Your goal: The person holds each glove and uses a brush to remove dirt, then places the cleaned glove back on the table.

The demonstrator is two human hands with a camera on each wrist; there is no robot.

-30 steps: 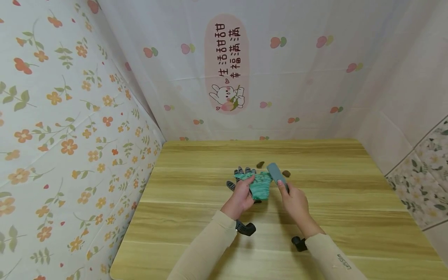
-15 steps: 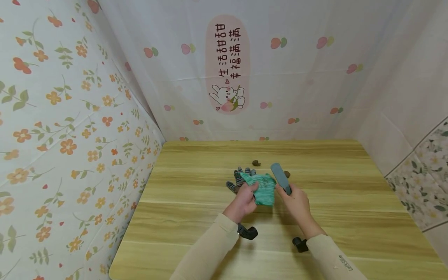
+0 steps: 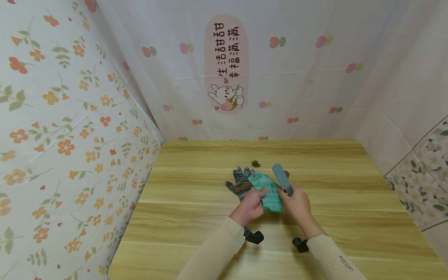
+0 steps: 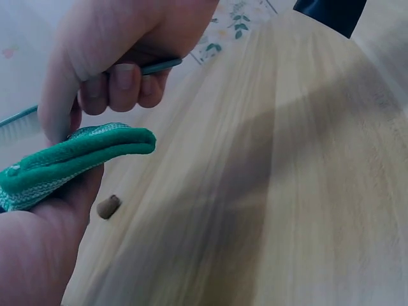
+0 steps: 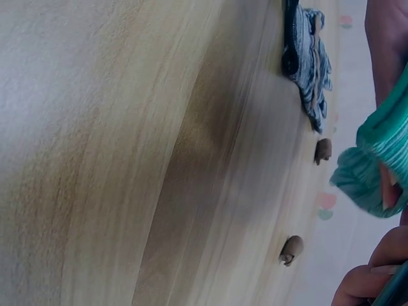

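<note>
My left hand [image 3: 250,205] grips a green knitted work glove [image 3: 272,197], its thumb on top of the fabric. The glove's cuff [image 4: 121,140] faces the camera in the left wrist view, folded nearly flat. My right hand [image 3: 297,200] holds a blue-grey brush [image 3: 280,175] by its handle; bristles [image 4: 18,131] show along its underside in the left wrist view. The thumb side of the right hand is right at the glove's edge. A grey striped glove [image 3: 240,182] with a brown patch lies palm side up on the table, partly covered by the green glove.
On the wooden table [image 3: 182,217], a small brown lump [image 3: 256,163] lies beyond the gloves. Another brown lump [image 5: 291,250] is partly behind the brush in the head view. Patterned curtains [image 3: 301,77] stand behind the table and at its left side.
My left hand has moved the green glove right and a little nearer, uncovering more of the striped glove. The brush has shifted right, off the green glove. The far brown lump has moved slightly left.
</note>
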